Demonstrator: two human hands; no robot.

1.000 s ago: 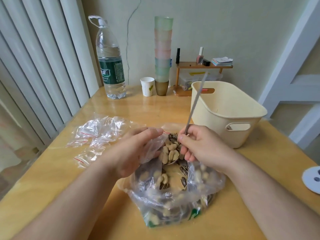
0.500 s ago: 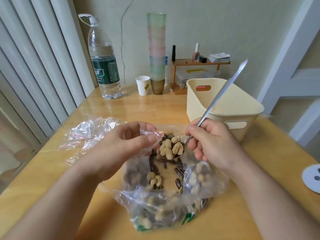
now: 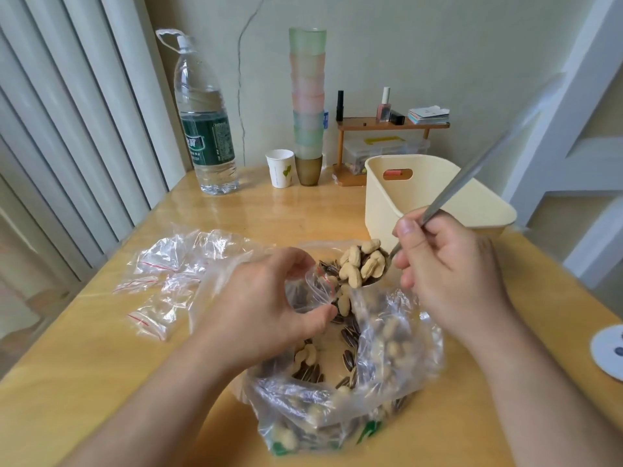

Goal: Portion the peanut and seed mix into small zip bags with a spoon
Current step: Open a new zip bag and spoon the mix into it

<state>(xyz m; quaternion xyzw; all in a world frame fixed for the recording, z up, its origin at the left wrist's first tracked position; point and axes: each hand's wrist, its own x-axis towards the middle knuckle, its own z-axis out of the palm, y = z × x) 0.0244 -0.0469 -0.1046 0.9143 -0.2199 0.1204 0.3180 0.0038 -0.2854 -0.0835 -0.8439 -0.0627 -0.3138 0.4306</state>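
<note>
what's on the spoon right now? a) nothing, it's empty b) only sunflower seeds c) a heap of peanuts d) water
c: the spoon in the right hand carries a heap of pale peanuts, held just above the mouth of the small zip bag that the left hand pinches open over the big bag of mix.

loaded spoon (image 3: 365, 267), small zip bag (image 3: 315, 288), hands
</note>
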